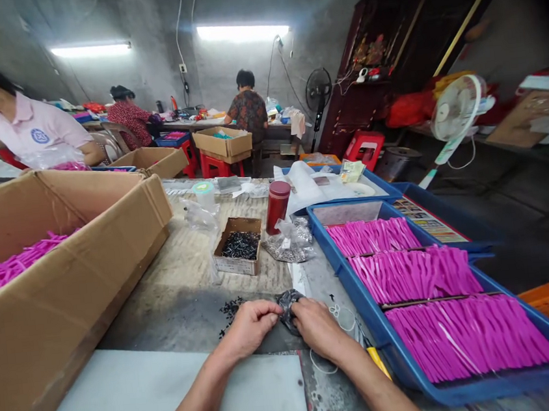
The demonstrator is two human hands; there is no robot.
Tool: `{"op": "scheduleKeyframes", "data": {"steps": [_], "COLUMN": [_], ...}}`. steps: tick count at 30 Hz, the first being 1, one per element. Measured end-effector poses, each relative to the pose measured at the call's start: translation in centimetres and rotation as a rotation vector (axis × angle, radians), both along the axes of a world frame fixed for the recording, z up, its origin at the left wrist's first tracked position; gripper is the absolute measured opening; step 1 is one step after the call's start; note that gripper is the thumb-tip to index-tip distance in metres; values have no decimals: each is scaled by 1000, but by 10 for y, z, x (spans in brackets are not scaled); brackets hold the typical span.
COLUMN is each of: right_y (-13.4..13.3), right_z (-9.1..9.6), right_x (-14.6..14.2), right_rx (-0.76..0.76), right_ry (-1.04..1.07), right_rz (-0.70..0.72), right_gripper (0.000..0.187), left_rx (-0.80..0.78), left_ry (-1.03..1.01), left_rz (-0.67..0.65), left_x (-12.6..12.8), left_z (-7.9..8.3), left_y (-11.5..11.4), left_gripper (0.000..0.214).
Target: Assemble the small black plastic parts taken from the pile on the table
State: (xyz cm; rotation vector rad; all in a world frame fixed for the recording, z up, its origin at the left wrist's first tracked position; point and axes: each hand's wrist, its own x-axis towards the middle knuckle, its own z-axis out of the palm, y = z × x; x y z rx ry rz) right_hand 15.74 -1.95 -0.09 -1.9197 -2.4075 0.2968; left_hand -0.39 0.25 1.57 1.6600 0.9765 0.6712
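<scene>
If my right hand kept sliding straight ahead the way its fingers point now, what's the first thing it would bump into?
The right hand points up and left, gripping a small dark plastic bag together with the left hand. Past that bag, the first thing in line looks like the small cardboard box of dark parts, though depth is hard to judge.

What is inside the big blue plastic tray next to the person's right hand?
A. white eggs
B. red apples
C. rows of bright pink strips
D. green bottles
C: the big blue plastic tray beside the right hand holds three rows of bright pink strips, set apart by thin dividers.
</scene>
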Motion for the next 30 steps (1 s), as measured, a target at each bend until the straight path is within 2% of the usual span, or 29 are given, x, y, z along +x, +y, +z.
{"op": "scheduleKeyframes", "data": {"steps": [4, 8, 11, 17, 21, 25, 30], "right_y": [-1, -4, -7, -14, -20, -23, -28], "right_z": [-3, -8, -14, -14, -7, -4, 0], "right_x": [0, 3, 6, 7, 3, -2, -14], "right_rx": [39, 122, 187, 250, 142, 4, -26], "right_ry": [-10, 24, 134, 587, 944, 1266, 1450], "right_rz": [35, 27, 9, -134, -261, -329, -406], "right_gripper": [20, 18, 15, 13, 14, 15, 17], "left_rx": [-26, -225, -346, -423, -388, -335, -368], "left_ry": [-48, -203, -287, -239, -180, -218, -303], "left_rz": [7, 36, 44, 55, 49, 41, 28], "left_x": [5, 10, 11, 11, 11, 12, 15], "left_z": [-1, -12, -19, -23, -25, -23, -17], "left_y": [-4, -6, -7, -8, -9, -10, -13], "left_gripper": [19, 22, 25, 15, 8, 6, 13]}}
